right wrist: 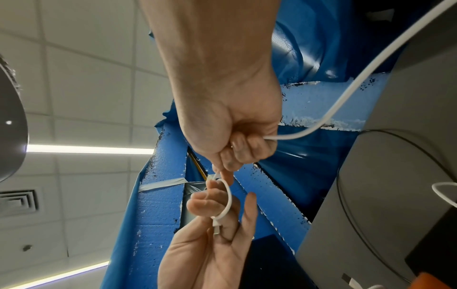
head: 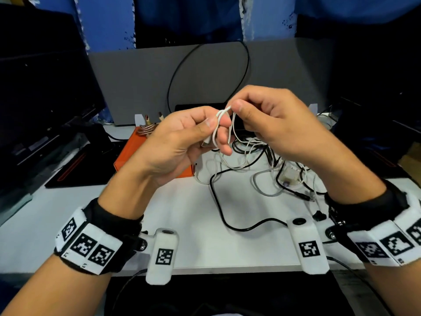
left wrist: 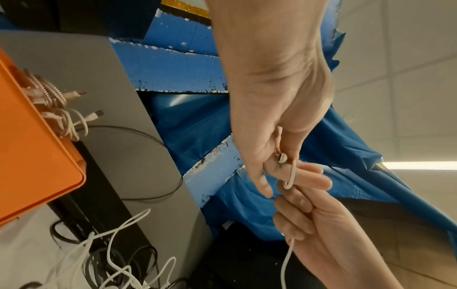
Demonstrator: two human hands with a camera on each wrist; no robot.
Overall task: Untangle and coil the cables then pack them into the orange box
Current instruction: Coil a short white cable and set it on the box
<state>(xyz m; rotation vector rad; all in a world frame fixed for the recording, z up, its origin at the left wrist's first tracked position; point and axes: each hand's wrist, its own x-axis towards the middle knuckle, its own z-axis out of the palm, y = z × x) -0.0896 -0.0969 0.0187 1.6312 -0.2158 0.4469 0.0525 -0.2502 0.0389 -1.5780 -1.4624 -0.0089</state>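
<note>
Already coiled cables [left wrist: 53, 105] in orange box [left wrist: 32, 156]

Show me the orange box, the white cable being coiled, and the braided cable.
orange box [left wrist: 37, 156], left wrist view, side wall.
white cable [right wrist: 228, 197], right wrist view, loop.
braided cable [head: 147, 129], head view, coil.

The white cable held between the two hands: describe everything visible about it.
The white cable is thin, round and smooth, plastic-looking, ending in a white plug with a metal tip that lies against the left hand's fingers. It is held above the table, its first loops wound round those fingers. The right hand pinches it at the top of the loop. The rest hangs down into the tangle of black and white cables on the table.
</note>
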